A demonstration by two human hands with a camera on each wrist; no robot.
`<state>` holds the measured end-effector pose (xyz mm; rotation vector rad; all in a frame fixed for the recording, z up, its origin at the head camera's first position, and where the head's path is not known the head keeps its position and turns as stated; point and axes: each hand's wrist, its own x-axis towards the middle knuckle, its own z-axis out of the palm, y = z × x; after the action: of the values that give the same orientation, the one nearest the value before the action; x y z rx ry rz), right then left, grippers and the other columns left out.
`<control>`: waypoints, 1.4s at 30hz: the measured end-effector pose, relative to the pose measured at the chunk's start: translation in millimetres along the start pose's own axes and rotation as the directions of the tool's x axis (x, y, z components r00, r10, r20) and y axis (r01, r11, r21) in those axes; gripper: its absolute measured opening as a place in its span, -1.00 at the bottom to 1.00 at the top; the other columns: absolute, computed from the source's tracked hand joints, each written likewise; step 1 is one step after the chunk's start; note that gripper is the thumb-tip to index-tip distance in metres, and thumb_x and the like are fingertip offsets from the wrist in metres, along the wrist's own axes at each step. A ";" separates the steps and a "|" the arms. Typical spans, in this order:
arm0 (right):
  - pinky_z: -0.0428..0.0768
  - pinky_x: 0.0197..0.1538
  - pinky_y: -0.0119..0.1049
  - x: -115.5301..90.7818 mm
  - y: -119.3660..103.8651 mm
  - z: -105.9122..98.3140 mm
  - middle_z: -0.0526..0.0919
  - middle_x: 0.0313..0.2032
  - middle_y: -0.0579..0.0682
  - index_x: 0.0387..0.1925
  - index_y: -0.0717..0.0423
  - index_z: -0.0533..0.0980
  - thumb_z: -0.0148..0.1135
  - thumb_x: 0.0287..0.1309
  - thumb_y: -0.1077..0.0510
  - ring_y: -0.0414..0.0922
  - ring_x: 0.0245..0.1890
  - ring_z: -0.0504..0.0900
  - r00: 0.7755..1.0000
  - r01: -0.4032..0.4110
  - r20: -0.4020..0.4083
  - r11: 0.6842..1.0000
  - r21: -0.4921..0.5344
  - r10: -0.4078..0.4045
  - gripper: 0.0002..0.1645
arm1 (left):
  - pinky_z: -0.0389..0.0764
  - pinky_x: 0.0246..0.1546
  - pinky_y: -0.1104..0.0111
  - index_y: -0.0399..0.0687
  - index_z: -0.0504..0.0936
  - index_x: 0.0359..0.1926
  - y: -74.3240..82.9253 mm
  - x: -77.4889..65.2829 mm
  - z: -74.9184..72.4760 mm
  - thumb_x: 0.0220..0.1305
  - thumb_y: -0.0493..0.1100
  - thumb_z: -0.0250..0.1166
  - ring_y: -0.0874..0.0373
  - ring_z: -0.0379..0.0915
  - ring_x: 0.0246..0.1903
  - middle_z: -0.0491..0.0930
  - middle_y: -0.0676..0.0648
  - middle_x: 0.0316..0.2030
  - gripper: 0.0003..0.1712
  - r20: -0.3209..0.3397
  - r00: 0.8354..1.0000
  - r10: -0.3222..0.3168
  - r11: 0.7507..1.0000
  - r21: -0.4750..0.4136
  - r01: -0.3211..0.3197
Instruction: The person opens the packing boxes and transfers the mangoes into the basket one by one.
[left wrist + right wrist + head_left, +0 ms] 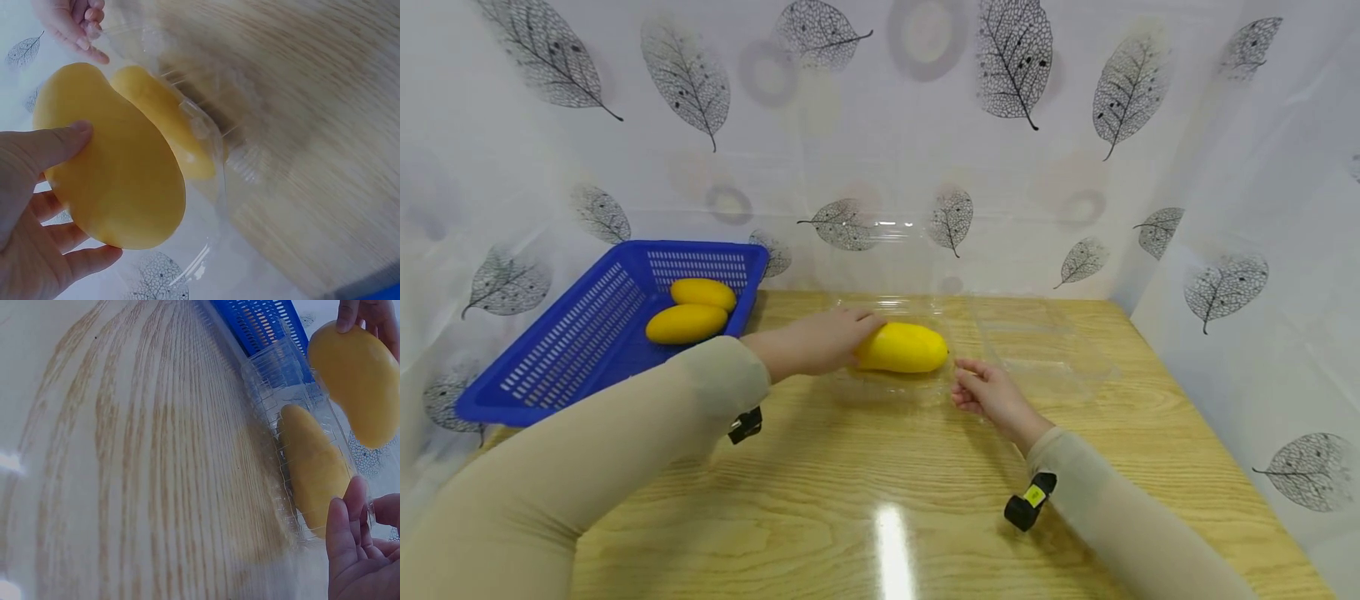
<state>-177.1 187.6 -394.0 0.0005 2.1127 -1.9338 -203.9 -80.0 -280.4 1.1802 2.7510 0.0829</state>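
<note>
Landmark: the clear, ribbed plastic clamshell box [891, 398] on the pale wood-grain table [820, 508]. Its transparent lid [880, 258] stands raised at the back, which leaves the top open for access.

Inside the box: one smooth yellow oblong mango [312, 469], lying along its length, presumably because the long shape fits best that way.

Above the box, overlapping that fruit in the wrist views: a second plump yellow mango [119, 162], in the left hand [823, 342]. Thumb on one face, fingers spread behind and under; a broad grip, probably to suit a smooth, rounded skin.

At the box's right edge: the right hand [996, 404], fingers partly curled, fingertips by the rim. Likely there to steady a light container; cannot tell whether it pinches the plastic.

Left of the box: a blue slatted plastic basket [568, 333] with two yellow mangoes [687, 323], within the left arm's reach. Right of the box: another clear plastic container [1037, 342].
</note>
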 end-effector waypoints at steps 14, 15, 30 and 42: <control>0.59 -0.34 -0.44 0.1 -0.4 2.1 0.52 -0.36 0.07 0.31 0.46 0.06 -0.14 0.40 0.22 -0.29 -0.50 0.54 1.000 0.015 -0.008 1.000 0.004 -0.015 -0.42 | 0.21 0.25 0.09 -0.08 0.17 0.37 -8.5 -17.8 -10.7 0.20 -0.15 0.29 -0.09 0.17 0.25 0.25 -0.19 0.28 -0.24 -0.081 0.997 -0.003 1.000 0.003 0.004; 0.59 -0.34 -0.45 0.2 -0.3 2.2 0.52 -0.36 0.07 0.31 0.45 0.07 -0.14 0.39 0.22 -0.29 -0.50 0.54 1.000 0.012 -0.012 1.000 0.008 -0.012 -0.43 | 0.21 0.25 0.09 -0.08 0.17 0.37 -8.9 -18.6 -11.0 0.20 -0.14 0.29 -0.09 0.17 0.25 0.24 -0.19 0.29 -0.24 -0.081 0.997 -0.006 1.000 0.000 0.006; 0.59 -0.32 -0.43 -1.3 0.7 -0.5 0.53 -0.35 0.06 0.33 0.45 0.04 -0.16 0.41 0.21 -0.29 -0.48 0.54 1.000 0.009 0.006 1.000 0.005 -0.009 -0.42 | 0.27 0.21 0.07 -0.09 0.20 0.35 -13.5 -39.0 -22.0 0.24 -0.09 0.25 -0.08 0.23 0.22 0.26 -0.18 0.28 -0.29 -0.086 0.995 -0.050 0.999 -0.002 0.050; 0.59 -0.33 -0.45 -0.3 -0.4 -0.7 0.52 -0.34 0.06 0.32 0.46 0.04 -0.14 0.40 0.20 -0.30 -0.48 0.54 1.000 0.007 0.009 1.000 0.003 -0.007 -0.41 | 0.35 0.14 0.04 -0.15 0.26 0.30 -24.5 -52.5 -31.8 0.17 -0.16 0.32 -0.12 0.31 0.13 0.34 -0.20 0.19 -0.29 -0.165 0.986 -0.025 0.998 0.054 0.035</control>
<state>-177.0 188.3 -393.5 -0.0148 2.1071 -1.9366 -190.7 -134.7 -245.7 1.1961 2.9316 0.1038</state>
